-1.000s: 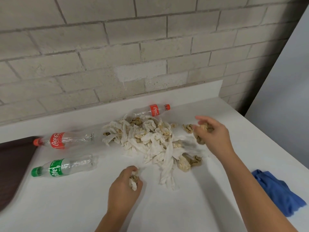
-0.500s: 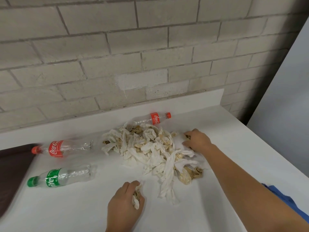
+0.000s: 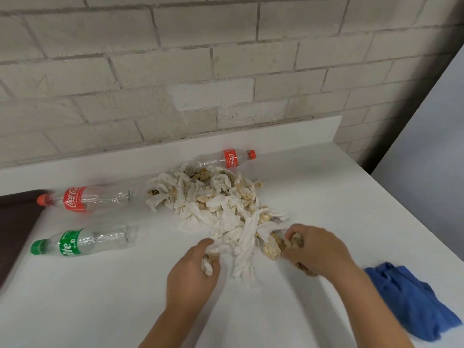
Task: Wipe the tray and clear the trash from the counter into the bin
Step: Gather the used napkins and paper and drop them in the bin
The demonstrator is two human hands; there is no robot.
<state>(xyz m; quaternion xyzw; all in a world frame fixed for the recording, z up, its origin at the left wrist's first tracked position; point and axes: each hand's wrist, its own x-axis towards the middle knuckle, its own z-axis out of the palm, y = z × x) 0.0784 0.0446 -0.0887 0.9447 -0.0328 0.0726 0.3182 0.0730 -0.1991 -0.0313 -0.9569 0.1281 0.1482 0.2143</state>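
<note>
Your left hand (image 3: 192, 275) has its grip closed around a small wad of tissue (image 3: 208, 266). The fingers are curled, and white and brownish paper shows between them. This hand is at the near edge of the pile of used tissues (image 3: 216, 202), and its fingertips touch the nearest strips. Your right hand (image 3: 319, 249) also has a closed grip. It holds a crumpled stained tissue (image 3: 296, 243) at the near right corner of the same pile. The two hands are near each other, with a long twisted white strip of the pile between them.

The pile lies in the middle of the white worktop (image 3: 100, 297), white strips mixed with brown-stained lumps. A small Coca-Cola bottle (image 3: 226, 159) lies at the far edge of the pile, its red cap pointing right, close under the brick wall (image 3: 200, 71). Left of the pile lies a larger Coca-Cola bottle (image 3: 82, 198), and nearer to you a Sprite bottle (image 3: 82, 241). Both have their caps to the left and lie apart from the pile.

The dark brown tray (image 3: 15, 222) is at the left edge of the view, only partly seen. The cap of the larger bottle is at its edge, but I cannot tell if they touch. A blue cloth (image 3: 411, 302) lies crumpled on the worktop, just right of your right forearm.
</note>
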